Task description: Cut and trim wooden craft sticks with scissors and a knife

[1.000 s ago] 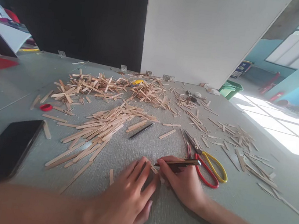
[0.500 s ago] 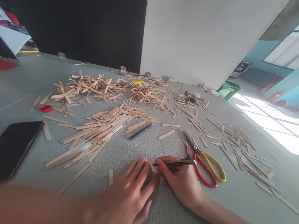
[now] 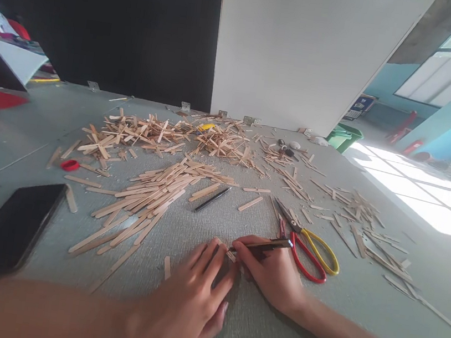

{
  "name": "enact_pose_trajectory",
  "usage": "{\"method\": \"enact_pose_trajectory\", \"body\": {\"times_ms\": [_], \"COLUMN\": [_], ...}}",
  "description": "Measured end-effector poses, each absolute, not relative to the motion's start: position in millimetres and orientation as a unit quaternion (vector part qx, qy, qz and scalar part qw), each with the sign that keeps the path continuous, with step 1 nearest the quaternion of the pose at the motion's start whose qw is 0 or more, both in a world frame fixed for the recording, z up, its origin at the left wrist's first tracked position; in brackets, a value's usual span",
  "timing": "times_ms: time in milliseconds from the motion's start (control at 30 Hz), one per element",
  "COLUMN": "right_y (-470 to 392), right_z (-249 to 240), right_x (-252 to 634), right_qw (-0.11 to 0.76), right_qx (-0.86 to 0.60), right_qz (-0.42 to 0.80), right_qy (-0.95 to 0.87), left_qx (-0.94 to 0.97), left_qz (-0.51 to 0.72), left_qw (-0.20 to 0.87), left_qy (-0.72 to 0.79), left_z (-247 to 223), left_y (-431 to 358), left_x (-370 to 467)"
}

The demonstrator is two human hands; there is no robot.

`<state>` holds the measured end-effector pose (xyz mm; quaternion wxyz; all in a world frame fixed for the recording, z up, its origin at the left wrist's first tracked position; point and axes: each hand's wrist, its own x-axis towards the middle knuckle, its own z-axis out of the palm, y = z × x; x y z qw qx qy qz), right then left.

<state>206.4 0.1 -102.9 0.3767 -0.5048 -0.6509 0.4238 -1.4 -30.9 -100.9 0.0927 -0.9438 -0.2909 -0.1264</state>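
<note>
My right hand [image 3: 274,271] is closed round a dark pen [image 3: 267,245], its tip down at a small piece of wooden stick [image 3: 231,255]. My left hand [image 3: 197,294] lies on the grey table with its fingers spread, the fingertips at that same small piece; part of the piece is hidden by my fingers. Scissors with one red and one yellow handle [image 3: 323,252] lie just beyond my right hand. A short stick [image 3: 167,267] is left of my left hand. Farther off, a black pen [image 3: 213,199] rests beside a fanned heap of wooden sticks [image 3: 155,190].
A black phone [image 3: 7,228] lies at the left, near a red ring [image 3: 69,165]. Loose stick piles [image 3: 139,129] spread along the back below a black and white panel [image 3: 301,51]. More stick scraps [image 3: 362,208] lie at the right. A green bin [image 3: 344,137] stands beyond the table.
The view has shifted very slightly. Both hands hold nearly the same place and pose; the pen in my right hand has barely moved.
</note>
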Motion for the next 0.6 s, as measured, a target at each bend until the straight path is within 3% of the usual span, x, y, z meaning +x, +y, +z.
{"method": "enact_pose_trajectory", "body": {"times_ms": [467,600], "right_y": [0.6,1.5], "right_z": [-100.3,-99.9], "right_x": [204.7,205.2], "right_qw": [0.376,0.368], "right_qx": [-0.508,-0.507], "right_qz": [0.413,0.36], "right_qy": [-0.656,-0.691], "left_qx": [-0.945,-0.945], "left_qz": [-0.117,-0.117], "left_qw": [0.077,0.075], "left_qy": [-0.296,-0.297], "left_z": [-99.2,-99.7], "left_y": [-31.4,-31.3], "left_x": [-1.8,-2.8]}}
